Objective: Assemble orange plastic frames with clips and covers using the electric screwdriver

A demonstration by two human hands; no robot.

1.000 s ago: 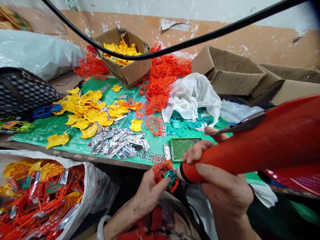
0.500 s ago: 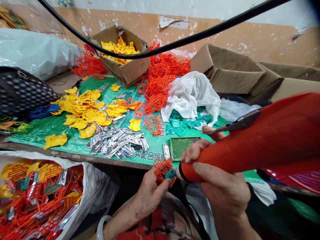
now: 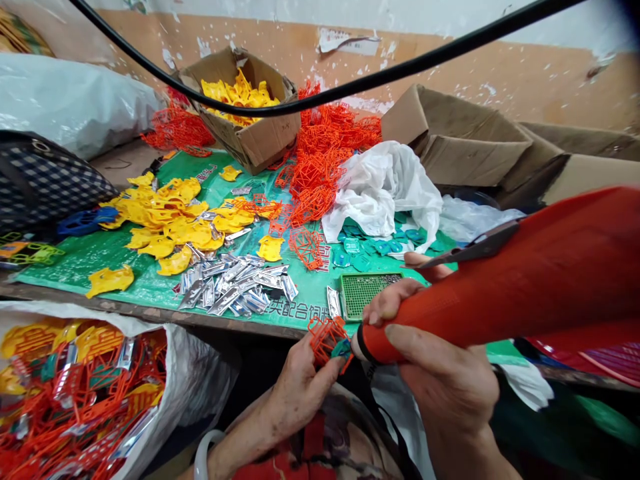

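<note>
My left hand [image 3: 295,390] is closed around an orange plastic lattice frame [image 3: 324,335], with a small teal plastic piece [image 3: 342,348] against it near the thumb. Wrapped around a red power screwdriver [image 3: 465,300], my right hand [image 3: 445,377] keeps the tool tilted, its tip down at the left. That tip meets the teal piece; the contact point itself is hidden. Just beyond the hands lies a green mesh tray [image 3: 356,299] with small metal bits at its far right corner, which look like screws. One silvery strip [image 3: 333,302] rests beside the tray.
Silvery strips [image 3: 235,283], yellow parts [image 3: 170,220] and orange frames [image 3: 325,160] are heaped on the green sheet. Teal pieces [image 3: 375,247] lie by a white bag [image 3: 385,190]. Cardboard boxes [image 3: 270,143] stand behind. A black cable [image 3: 370,83] crosses above; a filled sack [image 3: 173,373] is at left.
</note>
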